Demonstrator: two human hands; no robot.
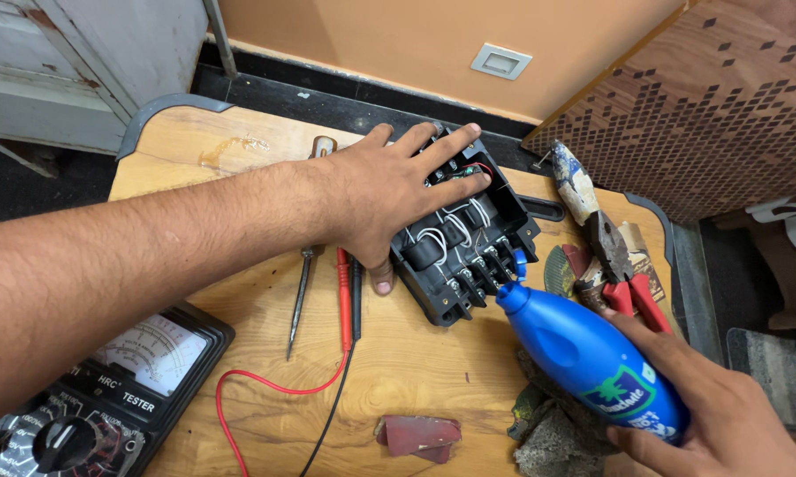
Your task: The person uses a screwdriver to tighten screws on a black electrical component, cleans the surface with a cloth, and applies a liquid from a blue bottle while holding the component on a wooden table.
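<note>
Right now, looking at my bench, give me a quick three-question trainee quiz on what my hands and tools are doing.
1. True or false: the left hand rests on the open black electrical box.
2. What does the right hand hold? A) pliers B) blue plastic bottle C) screwdriver
3. Fill in: the bottle's nozzle points at the box's row of ____.

Key
1. True; the fingers spread over the box's far end.
2. B; the blue plastic bottle. The red-handled pliers lie untouched to the right of the box.
3. Terminals, along the box's near edge.

Single head view, looking steeply down, close over wooden table (416,371)
</note>
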